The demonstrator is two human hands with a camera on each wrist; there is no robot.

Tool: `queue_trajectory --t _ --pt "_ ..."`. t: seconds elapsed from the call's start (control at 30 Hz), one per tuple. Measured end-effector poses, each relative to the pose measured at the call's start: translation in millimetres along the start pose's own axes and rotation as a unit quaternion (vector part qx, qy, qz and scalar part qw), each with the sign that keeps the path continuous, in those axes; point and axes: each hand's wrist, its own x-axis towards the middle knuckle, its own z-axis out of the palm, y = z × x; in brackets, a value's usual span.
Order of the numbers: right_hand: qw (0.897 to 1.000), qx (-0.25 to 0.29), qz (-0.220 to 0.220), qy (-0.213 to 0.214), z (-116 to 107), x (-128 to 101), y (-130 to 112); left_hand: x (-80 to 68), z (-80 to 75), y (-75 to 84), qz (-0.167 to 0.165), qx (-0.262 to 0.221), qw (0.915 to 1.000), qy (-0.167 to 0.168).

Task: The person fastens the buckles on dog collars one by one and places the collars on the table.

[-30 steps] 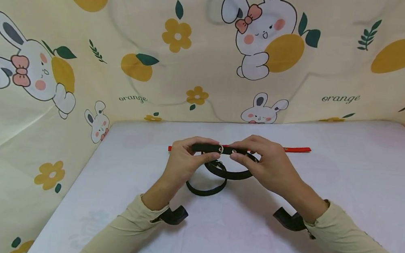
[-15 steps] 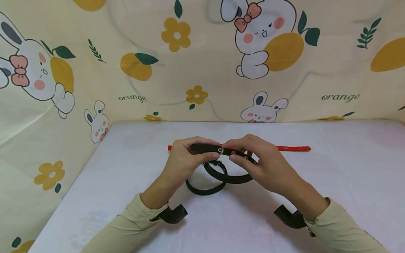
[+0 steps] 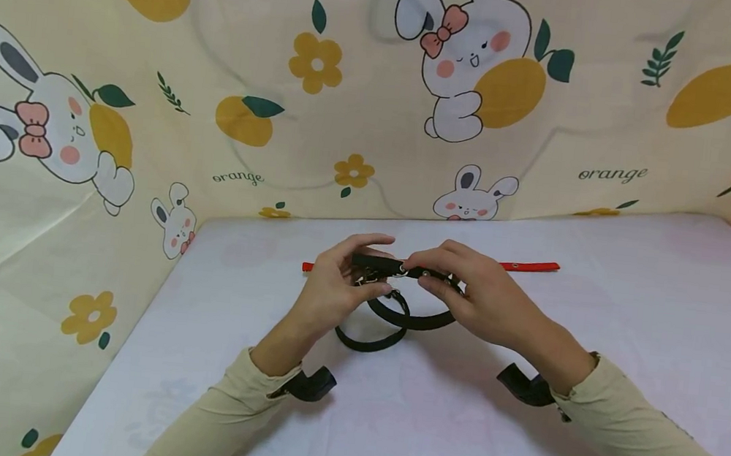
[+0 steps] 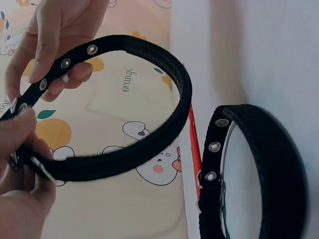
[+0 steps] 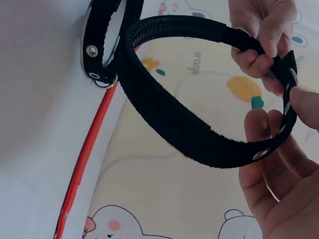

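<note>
White table (image 3: pixel 593 338); black collar (image 3: pixel 419 320) pinched between hands.

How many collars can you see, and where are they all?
3. One black collar is held up between the left hand and the right hand. Another black collar lies looped on the table beneath them. A red collar lies flat behind the hands.

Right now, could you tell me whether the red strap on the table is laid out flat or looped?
Laid out flat: the red strap lies straight on the table, behind both hands and the black collars.
</note>
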Motion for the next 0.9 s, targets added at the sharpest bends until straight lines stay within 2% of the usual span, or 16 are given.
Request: queue_trajectory --t 0.13,0.2,0.33,0.53,0.67,0.77,0.9 --pt "1.0 0.004 0.0 0.003 -1.9 0.8 -0.6 0.2 -2.5 2.7 -0.006 0.017 0.9997 0.014" --pt "1.0 0.004 -0.001 0.005 -2.6 0.8 -0.9 0.2 -3.3 4.4 -0.002 0.004 0.9997 0.023" --pt "1.0 0.004 -0.006 0.01 -3.4 0.5 -1.5 1.0 -5.2 7.3 0.026 -0.013 0.9988 0.041" --pt "0.999 -0.005 -0.026 0.027 -2.4 -0.5 -2.3 0.9 -7.0 8.3 0.06 0.018 0.9962 0.061" --pt "0.999 -0.007 -0.027 0.027 -1.2 -1.3 -2.7 0.4 -6.5 9.6 0.089 0.0 0.9941 0.062" --pt "0.999 -0.005 -0.024 0.025 -0.6 -1.5 -2.8 1.0 -7.0 11.1 0.085 -0.047 0.9939 0.052" --pt "0.999 -0.001 -0.026 0.035 0.5 -0.8 -2.1 0.6 -8.2 12.5 0.04 -0.095 0.9936 0.047"
